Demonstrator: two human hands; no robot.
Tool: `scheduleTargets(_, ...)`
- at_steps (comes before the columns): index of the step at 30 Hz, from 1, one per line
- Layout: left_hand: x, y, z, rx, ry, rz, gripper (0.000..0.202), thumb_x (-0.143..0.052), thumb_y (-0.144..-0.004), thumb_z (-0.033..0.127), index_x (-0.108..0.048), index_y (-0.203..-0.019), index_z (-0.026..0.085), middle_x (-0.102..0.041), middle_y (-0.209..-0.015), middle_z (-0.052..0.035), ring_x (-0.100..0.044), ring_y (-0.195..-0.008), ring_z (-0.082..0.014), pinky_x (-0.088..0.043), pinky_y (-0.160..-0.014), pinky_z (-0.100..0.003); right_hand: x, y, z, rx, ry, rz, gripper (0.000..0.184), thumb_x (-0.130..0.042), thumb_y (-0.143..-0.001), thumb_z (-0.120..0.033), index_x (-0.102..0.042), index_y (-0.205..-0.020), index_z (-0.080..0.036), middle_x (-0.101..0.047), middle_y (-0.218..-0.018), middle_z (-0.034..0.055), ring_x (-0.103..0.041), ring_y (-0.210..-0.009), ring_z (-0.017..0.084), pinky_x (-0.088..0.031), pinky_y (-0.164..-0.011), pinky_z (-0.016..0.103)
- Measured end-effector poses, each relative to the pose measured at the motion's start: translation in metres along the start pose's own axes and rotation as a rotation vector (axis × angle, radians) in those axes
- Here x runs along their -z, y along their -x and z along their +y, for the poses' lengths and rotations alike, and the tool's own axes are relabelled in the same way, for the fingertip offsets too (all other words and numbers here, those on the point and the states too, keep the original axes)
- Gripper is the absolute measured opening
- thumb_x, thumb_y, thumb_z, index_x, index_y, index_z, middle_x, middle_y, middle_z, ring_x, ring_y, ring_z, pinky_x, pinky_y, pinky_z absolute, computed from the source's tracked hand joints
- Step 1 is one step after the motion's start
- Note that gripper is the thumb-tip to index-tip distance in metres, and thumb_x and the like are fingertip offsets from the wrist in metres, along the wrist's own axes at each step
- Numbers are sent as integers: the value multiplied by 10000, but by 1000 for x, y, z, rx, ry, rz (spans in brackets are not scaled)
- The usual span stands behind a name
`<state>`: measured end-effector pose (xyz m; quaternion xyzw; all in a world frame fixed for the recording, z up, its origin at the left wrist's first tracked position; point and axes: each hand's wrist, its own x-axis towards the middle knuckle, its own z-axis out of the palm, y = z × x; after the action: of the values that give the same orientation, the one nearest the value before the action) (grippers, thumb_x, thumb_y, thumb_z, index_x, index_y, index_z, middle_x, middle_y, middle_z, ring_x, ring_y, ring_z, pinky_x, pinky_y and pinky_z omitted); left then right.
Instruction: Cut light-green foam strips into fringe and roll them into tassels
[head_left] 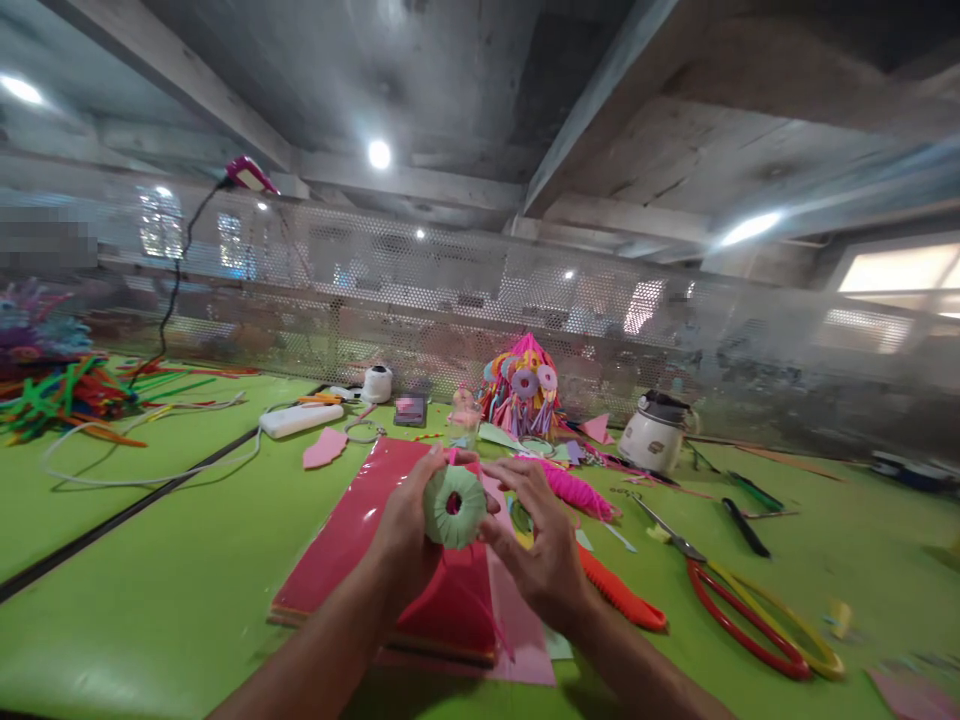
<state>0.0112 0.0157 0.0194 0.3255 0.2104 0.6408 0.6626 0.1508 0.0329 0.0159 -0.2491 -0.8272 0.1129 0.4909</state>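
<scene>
A pale green pleated ring [471, 515] with a dark hole in its middle is held upright by my left hand [409, 520], its fingers wrapped around the left edge. My right hand [540, 535] is at the ring's right edge, fingers spread and slightly curved, thumb close to the rim. I cannot tell whether it presses on the ring. Beneath both hands lies a red-covered flat stack [330, 560] on pink paper [525, 650]. A thin pink strand [495, 625] hangs over the red cover.
Scissors with red and yellow handles [750, 620], a black-handled tool [746, 528], an orange yarn bundle [622, 590] and a pink yarn bundle [577, 490] lie right. Behind are a white kettle [651, 435], tasselled ornament [525, 385], and white power strip [301, 419].
</scene>
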Motion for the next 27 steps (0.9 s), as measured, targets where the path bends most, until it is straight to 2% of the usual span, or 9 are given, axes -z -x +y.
scheduleTargets(2,3,-2,-1,59,-4,-54,353,-506,-778,412,-570,-1005,149,-663,-669,-66,-616,-543,-188,-467,-459,-263,-1,-3,3,-146,-177,-8,189,-517,-854,-315,-617,-918,-168,-574,-862,67,-586,-739,184,-498,-665,345)
scheduleTargets(4,6,-5,-4,125,0,-114,411,-467,-788,479,-563,-1029,160,-664,-694,-73,-606,-513,-183,-459,-436,-269,-3,-5,7,-283,-384,-59,214,-519,-856,-317,-627,-767,-156,-536,-697,17,-541,-503,114,-467,-486,273)
scheduleTargets(6,8,-7,-7,174,-12,-151,465,-430,-793,529,-568,-1036,157,-662,-705,-81,-597,-492,-182,-457,-430,-281,-5,-5,9,-373,-558,-84,222,-576,-816,-316,-621,-679,-148,-500,-599,-16,-499,-397,89,-421,-410,247)
scheduleTargets(9,11,-10,-8,205,-65,-137,527,-405,-784,578,-610,-951,122,-652,-691,-97,-591,-507,-186,-465,-469,-307,-6,-5,12,-428,-647,-30,224,-616,-777,-294,-613,-610,-145,-485,-546,-27,-483,-395,92,-388,-402,241)
scheduleTargets(12,12,-11,-6,145,-153,-84,482,-475,-771,541,-649,-809,93,-644,-700,-99,-578,-573,-164,-461,-551,-289,-5,-4,17,-390,-481,89,204,-638,-744,-256,-634,-575,-142,-492,-557,-11,-466,-510,106,-374,-485,247)
scheduleTargets(15,11,-10,-4,17,-276,-70,303,-653,-696,391,-671,-750,94,-637,-711,-70,-551,-622,-129,-428,-602,-242,-4,-5,21,-363,-333,145,211,-636,-735,-255,-632,-558,-140,-477,-552,-11,-436,-560,114,-353,-543,259)
scheduleTargets(20,15,-13,-6,-16,-405,23,228,-756,-586,307,-680,-696,122,-563,-559,2,-448,-492,-67,-349,-501,-201,-2,-6,22,-388,-363,37,280,-629,-735,-304,-565,-514,-143,-426,-524,-32,-375,-519,95,-296,-503,244)
scheduleTargets(24,16,-14,-6,6,-389,9,249,-749,-593,333,-690,-717,126,-567,-571,-3,-453,-494,-66,-352,-498,-201,0,-8,26,-549,-484,24,337,-582,-770,-419,-629,-594,-136,-479,-540,-19,-416,-532,101,-313,-513,241)
scheduleTargets(27,13,-13,-6,44,-385,30,259,-769,-560,323,-688,-693,115,-585,-578,-16,-480,-499,-75,-374,-511,-209,-5,-10,29,-647,-574,-8,403,-584,-758,-472,-626,-541,-135,-516,-531,-7,-423,-514,96,-323,-507,240)
